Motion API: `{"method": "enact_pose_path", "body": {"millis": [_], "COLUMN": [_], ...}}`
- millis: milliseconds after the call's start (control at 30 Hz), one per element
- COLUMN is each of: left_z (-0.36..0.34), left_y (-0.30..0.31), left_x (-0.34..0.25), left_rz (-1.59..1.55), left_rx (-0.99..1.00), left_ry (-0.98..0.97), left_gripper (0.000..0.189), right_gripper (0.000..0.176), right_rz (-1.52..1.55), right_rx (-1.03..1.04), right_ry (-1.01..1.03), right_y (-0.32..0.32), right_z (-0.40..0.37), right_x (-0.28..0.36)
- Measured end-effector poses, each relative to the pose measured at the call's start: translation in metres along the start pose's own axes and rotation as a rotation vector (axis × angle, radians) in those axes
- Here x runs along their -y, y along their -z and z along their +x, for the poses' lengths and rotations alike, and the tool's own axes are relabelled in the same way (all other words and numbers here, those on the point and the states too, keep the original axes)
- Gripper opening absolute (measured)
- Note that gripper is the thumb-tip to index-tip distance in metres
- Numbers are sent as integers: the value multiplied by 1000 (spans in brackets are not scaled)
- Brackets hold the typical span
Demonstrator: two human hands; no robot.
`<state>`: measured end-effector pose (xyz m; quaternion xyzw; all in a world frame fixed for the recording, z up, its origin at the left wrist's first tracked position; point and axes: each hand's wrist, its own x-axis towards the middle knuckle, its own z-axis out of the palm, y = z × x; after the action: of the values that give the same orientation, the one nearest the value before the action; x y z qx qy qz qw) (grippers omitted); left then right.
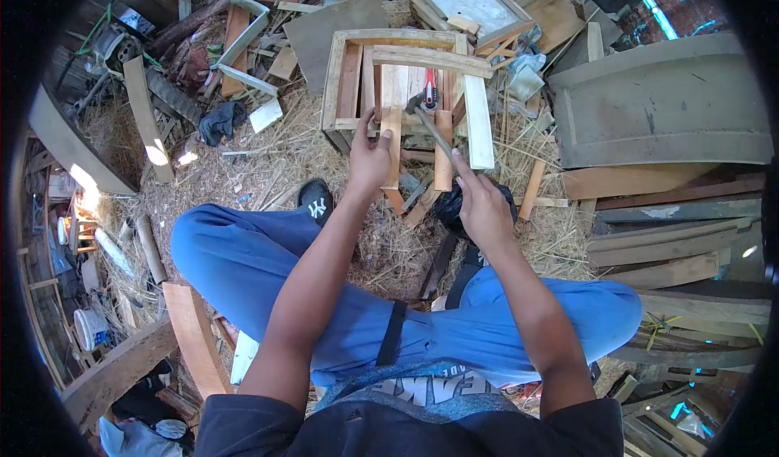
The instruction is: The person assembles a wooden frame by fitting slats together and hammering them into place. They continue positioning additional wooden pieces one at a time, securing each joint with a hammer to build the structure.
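My left hand [371,161] is closed on a short wooden strip [392,153], its thumb lying along the strip's face. The strip rests against the near side of a small wooden frame [331,88]. In my right hand [485,207] is a hammer [438,135], gripped by the handle, with its dark head over the frame near the strip's upper end. A second wooden strip [443,153] lies beside the first, partly under the hammer handle. Just beyond the hammer head sits a red and black tool [431,88]. A curved wooden piece [432,59] spans the frame's top, and a pale board [478,124] leans at its right.
Straw and wood scraps [268,169] cover the ground. At the right stand a large grey panel [657,104] and stacked curved boards [673,246]. A black plastic bag [456,213] lies under my right hand. Planks [195,335] lie by my left knee.
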<state>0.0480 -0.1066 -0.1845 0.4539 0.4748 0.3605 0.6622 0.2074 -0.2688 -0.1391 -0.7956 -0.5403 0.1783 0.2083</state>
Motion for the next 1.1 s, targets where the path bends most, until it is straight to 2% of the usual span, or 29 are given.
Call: {"method": "enact_pose_path", "body": {"millis": [33, 100, 333, 567, 633, 733, 800, 900, 1100], "left_z": [-4, -3, -3, -1, -7, -10, -10, -9, -11], "left_y": [-2, -2, -1, 1, 0, -3, -3, -4, -6], "left_x": [-8, -5, -8, -4, -16, -20, -22, -22, -22], "left_rz": [-49, -49, 10, 21, -32, -115, -103, -79, -52], "left_rx": [7, 1, 22, 30, 60, 69, 65, 51, 24], "left_ry": [51, 32, 69, 29, 152, 156, 165, 165, 146], "left_gripper": [59, 59, 56, 63, 65, 64, 64, 64, 63], "right_gripper": [59, 25, 25, 27, 29, 38, 48, 55, 60], "right_rz": [1, 18, 14, 19, 17, 21, 33, 67, 8], "right_rx": [0, -35, -30, -36, -31, -22, -6, 15, 32], "right_ry": [0, 35, 31, 24, 18, 20, 44, 9, 52], "right_y": [0, 3, 4, 6, 7, 13, 19, 20, 27], "right_z": [0, 1, 0, -2, -1, 0, 2, 3, 3], "right_x": [1, 3, 4, 5, 5, 7, 10, 11, 22]}}
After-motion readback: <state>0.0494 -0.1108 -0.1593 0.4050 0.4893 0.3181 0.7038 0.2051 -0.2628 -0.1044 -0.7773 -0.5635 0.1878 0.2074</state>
